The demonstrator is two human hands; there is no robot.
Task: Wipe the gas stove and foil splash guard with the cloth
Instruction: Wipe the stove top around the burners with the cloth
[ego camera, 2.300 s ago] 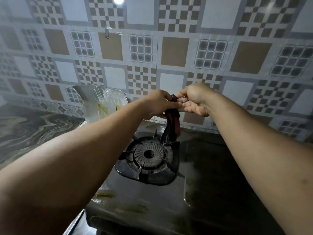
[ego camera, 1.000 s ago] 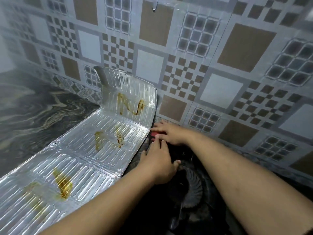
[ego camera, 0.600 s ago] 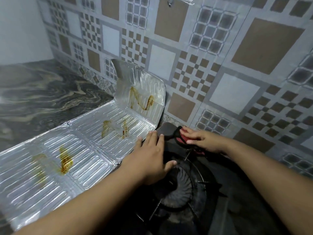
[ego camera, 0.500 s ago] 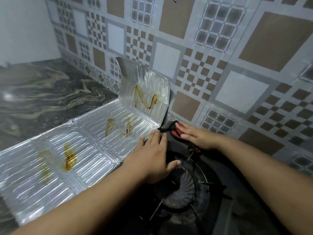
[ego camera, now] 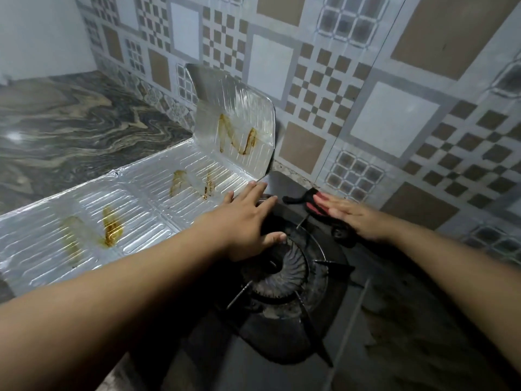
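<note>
The right hand (ego camera: 351, 217) lies flat, fingers straight, pressing the dark red cloth (ego camera: 310, 203) onto the gas stove (ego camera: 282, 320) at its back edge. The left hand (ego camera: 248, 221), fingers spread, rests across the stove's left edge against the stained foil splash guard (ego camera: 141, 210). Since half a second ago the right hand has slid slightly rightward.

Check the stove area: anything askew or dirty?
Yes. The ribbed silver foil splash guard lies mostly flat on the counter, only its end panel upright, streaked with brown grease. The black gas stove top also shows brownish smears.
</note>
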